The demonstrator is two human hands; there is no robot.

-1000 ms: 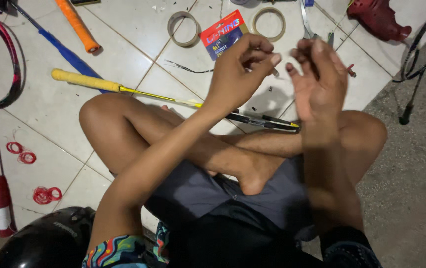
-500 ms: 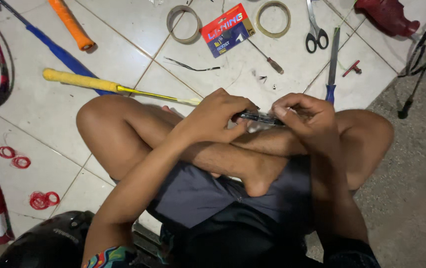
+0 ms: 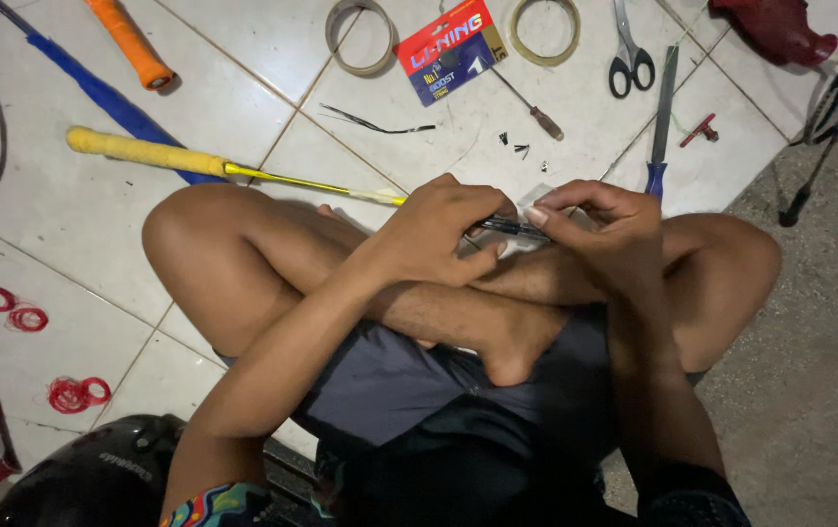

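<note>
Left hand [image 3: 443,234] and right hand [image 3: 599,229] both closed in a grip on the dark racket shaft [image 3: 515,228], held above crossed legs over the tiled floor [image 3: 78,224]. Yellow handle [image 3: 141,151] lies toward the floor's left; scissors [image 3: 630,54] and tape roll [image 3: 360,37] near top edge

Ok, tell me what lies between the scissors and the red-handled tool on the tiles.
In the head view, a long file with a blue handle lies between the scissors and the red-handled tool.

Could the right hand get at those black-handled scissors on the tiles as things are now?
Probably yes: the scissors lie in the open beyond the right hand, nothing between, but that hand is busy on a dark shaft.
</note>
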